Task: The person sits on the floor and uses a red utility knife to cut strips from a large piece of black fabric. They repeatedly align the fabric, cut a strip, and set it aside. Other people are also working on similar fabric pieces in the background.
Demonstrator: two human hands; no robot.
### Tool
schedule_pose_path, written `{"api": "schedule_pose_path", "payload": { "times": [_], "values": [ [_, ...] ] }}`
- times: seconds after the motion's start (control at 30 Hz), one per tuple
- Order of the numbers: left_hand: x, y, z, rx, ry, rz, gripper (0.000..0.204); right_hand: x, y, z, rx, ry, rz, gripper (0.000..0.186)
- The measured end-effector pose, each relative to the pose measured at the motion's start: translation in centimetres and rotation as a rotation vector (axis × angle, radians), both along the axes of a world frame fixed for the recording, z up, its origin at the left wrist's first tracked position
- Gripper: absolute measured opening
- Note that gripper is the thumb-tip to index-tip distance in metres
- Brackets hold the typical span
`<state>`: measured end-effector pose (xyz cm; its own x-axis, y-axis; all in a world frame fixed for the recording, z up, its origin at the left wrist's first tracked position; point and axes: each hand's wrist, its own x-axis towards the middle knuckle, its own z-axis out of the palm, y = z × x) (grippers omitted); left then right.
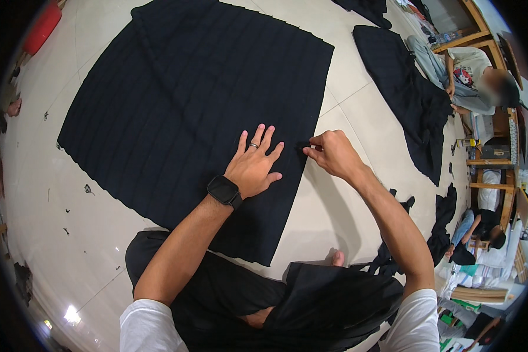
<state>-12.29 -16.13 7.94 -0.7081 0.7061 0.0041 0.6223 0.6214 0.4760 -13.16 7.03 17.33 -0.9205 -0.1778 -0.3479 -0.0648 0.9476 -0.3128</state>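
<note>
A large black pleated cloth (158, 111) lies spread on the pale tiled floor in front of me. My left hand (253, 167) rests flat on it near its right edge, fingers spread, with a ring on one finger and a black watch (223, 190) at the wrist. Just beyond that edge, my right hand (333, 154) is closed in a pinch with thumb and forefinger together. A small dark tuft shows by its fingertips against the cloth's edge. Whether it is thread or part of the cloth I cannot make out.
Another black cloth (393, 88) stretches toward a seated person (472, 76) at the upper right. Black strips (443, 220) lie at right, with other people and wooden shelving (490, 161) beyond. Thread scraps (88, 189) dot the floor at left. A red object (43, 26) stands at upper left.
</note>
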Motion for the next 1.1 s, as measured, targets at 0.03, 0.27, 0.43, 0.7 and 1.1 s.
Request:
{"api": "schedule_pose_path", "payload": {
  "times": [0.03,0.27,0.43,0.7,1.1],
  "values": [
    [0.0,0.0,0.0,0.001,-0.001,-0.001,0.072,-0.1,-0.1,0.0,-0.007,0.009,0.002,0.026],
    [0.0,0.1,0.0,0.010,-0.002,-0.006,0.072,-0.3,-0.5,0.1,-0.024,-0.008,-0.001,0.023],
    [0.0,0.1,-0.2,0.017,-0.005,-0.005,0.072,-0.7,-0.6,0.0,-0.028,-0.046,-0.052,0.016],
    [0.0,0.2,0.4,0.011,-0.005,-0.010,0.072,-0.8,-1.1,-0.5,0.058,-0.025,-0.024,0.017],
    [-0.6,-0.9,2.6,0.066,0.126,0.021,0.067,5.9,6.5,-2.2,0.015,0.265,-0.243,0.036]
  ]
}}
